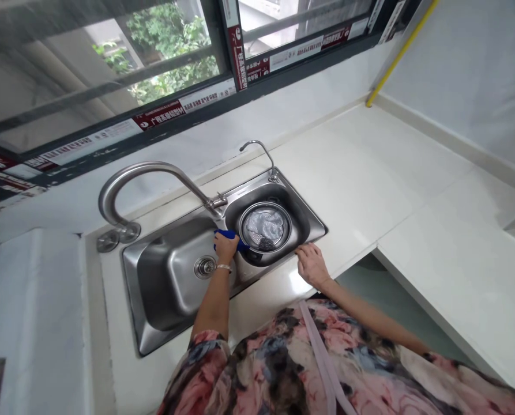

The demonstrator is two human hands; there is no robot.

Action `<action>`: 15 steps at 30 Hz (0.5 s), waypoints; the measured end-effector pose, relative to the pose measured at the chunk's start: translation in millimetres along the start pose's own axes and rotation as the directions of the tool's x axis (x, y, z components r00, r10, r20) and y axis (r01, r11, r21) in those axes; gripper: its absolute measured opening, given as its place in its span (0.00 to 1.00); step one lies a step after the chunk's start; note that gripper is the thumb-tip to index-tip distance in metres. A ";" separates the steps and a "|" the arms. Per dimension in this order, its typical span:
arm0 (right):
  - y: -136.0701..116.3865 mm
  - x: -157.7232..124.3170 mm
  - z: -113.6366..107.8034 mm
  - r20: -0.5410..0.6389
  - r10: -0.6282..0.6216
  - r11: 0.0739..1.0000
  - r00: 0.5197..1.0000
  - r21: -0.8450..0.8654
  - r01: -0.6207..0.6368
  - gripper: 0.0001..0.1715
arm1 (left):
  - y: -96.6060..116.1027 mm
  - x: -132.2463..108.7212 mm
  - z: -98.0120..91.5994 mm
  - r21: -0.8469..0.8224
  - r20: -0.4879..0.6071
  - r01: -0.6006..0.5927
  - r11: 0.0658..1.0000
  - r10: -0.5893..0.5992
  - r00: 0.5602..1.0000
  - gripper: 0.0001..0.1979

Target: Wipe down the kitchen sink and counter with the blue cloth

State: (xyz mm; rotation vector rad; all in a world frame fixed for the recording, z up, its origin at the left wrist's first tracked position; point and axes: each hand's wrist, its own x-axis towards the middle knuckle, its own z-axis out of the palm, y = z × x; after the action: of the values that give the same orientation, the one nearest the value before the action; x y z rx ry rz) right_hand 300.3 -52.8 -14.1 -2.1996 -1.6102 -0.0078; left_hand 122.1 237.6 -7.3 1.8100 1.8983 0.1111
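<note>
While left hand [225, 249] stays out of it no further than the sink [162, 300] divider, closed on blue cloth [228, 234], right hand [311, 265] lies flat, empty, on counter [369, 190]. Risk: cloth snags strainer basket [264, 226] and tips it.

Faucet [145, 170], sm. tap [259, 151], window [110, 57], maybe yellow pipe [398, 55]

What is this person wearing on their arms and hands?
No gloves: the left hand and the right hand are both bare. A thin pale bracelet circles the left wrist. The forearms are uncovered. The short loose sleeves, in a floral print of pink, black, blue and cream, end near the elbows.
</note>
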 end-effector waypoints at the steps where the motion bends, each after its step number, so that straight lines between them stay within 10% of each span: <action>1: 0.6 -0.1 0.1 0.006 0.000 1.000 1.000 0.005 0.000 0.20 | -2.4 -5.0 0.4 -0.001 0.009 -0.005 1.000 0.005 1.000 0.33; 15: 3.5 -1.5 -0.3 0.011 -0.004 1.000 1.000 0.016 0.004 0.21 | -41.2 -49.4 11.0 -0.024 0.100 -0.087 0.996 0.089 0.991 0.34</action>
State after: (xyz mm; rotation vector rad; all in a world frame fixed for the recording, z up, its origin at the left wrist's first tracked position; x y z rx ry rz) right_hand 303.1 -55.1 -15.3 -2.1882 -1.6155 0.0160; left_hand 88.2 182.9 -18.3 1.8510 1.7433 0.0672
